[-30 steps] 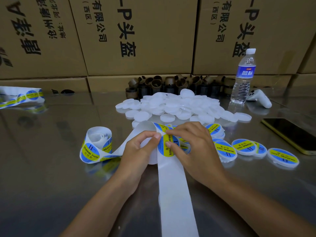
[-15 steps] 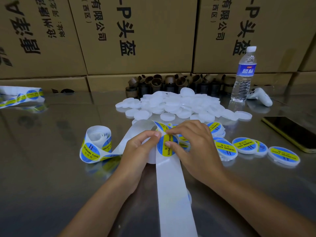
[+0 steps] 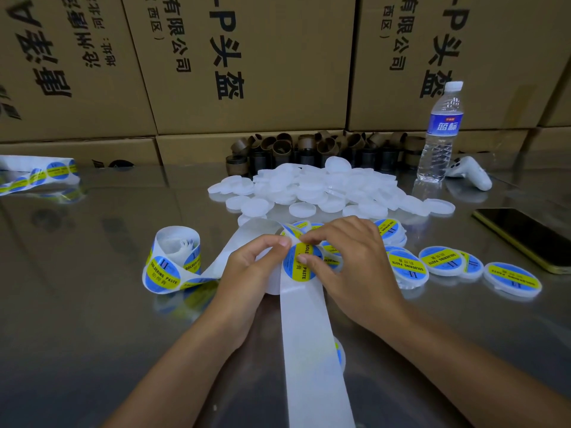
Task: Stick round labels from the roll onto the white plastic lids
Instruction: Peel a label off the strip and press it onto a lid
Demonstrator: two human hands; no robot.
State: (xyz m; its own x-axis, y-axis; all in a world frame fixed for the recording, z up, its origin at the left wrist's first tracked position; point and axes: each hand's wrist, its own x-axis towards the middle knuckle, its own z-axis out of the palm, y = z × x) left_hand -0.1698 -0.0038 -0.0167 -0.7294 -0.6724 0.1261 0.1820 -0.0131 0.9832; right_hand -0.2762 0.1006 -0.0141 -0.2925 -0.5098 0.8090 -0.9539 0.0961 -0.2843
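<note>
A roll of blue-and-yellow round labels (image 3: 173, 261) sits left of my hands, and its white backing strip (image 3: 312, 350) runs toward me. My left hand (image 3: 250, 270) pinches a white lid (image 3: 272, 282) and the strip at the lid's top edge. My right hand (image 3: 349, 261) curls its fingers over a round label (image 3: 301, 267) and presses it down on that lid. Several labelled lids (image 3: 445, 261) lie to the right. A heap of bare white lids (image 3: 324, 189) is behind my hands.
Stacked cardboard boxes (image 3: 247, 63) wall off the back. Brown cardboard cores (image 3: 309, 149), a water bottle (image 3: 441, 131) and a white controller (image 3: 469, 173) stand at the back. A phone (image 3: 525, 236) lies far right. Another label strip (image 3: 37, 174) lies far left on the shiny table (image 3: 77, 304).
The label has come further down onto the lid under my right fingers. Both hands have stayed nearly in place.
</note>
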